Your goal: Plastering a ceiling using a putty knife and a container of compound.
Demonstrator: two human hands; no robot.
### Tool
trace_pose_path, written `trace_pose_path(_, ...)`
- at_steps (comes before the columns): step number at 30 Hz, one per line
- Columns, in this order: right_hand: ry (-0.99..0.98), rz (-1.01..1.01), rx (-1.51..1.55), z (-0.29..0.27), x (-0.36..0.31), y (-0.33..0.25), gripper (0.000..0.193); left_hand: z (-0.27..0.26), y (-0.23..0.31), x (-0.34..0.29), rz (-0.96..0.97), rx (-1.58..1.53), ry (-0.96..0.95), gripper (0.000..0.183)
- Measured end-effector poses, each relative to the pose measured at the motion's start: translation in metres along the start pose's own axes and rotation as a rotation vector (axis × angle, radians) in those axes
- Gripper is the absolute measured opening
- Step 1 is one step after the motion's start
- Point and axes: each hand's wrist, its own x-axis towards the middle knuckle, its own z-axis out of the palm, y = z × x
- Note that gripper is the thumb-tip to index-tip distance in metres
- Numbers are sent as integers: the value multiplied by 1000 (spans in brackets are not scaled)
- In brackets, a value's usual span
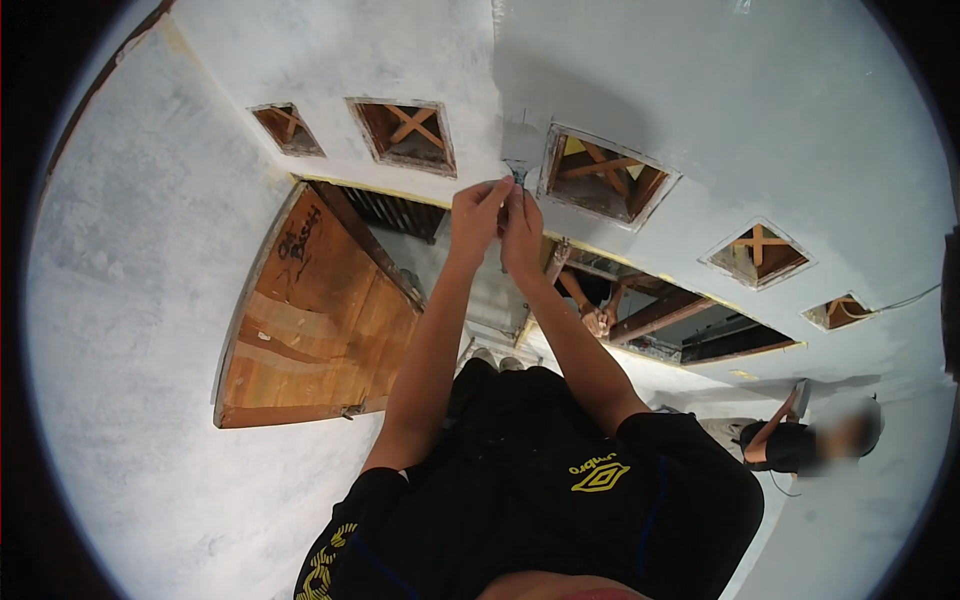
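Both my arms reach up and forward to the wall [590, 80]. My left hand [474, 222] and my right hand [521, 232] are close together, with fingers pinched at a small dark opening in the wall. Thin dark and bluish strands [519, 179], perhaps wires, show at my fingertips. Both hands are closed; what exactly each one grips is too small and too covered to name. The opening lies between two square vent holes and above the door frame.
Several square vents with wooden cross pieces, such as one vent [606, 174], line the wall. A wooden door [325, 310] stands open at left. Another person's hands [598, 320] show through the window frame [655, 322]. At right, a person [790, 445] holds a flat tool [801, 396] against the wall.
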Motion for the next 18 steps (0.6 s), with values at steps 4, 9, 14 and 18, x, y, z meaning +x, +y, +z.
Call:
trace_pose_path(4,69,301,104,5,-17,3,35,-20,-24,11,-86,101,38,28)
trace_pose_path(9,137,577,179,-6,-45,36,36,-50,-95,15,-207,159,85,30)
trace_pose_path(14,156,706,233,-18,-53,58,34,-58,-113,-3,-477,-32,87,27)
trace_pose_path(18,109,695,247,-9,-50,44,32,-55,-86,-7,-453,-9,74,27)
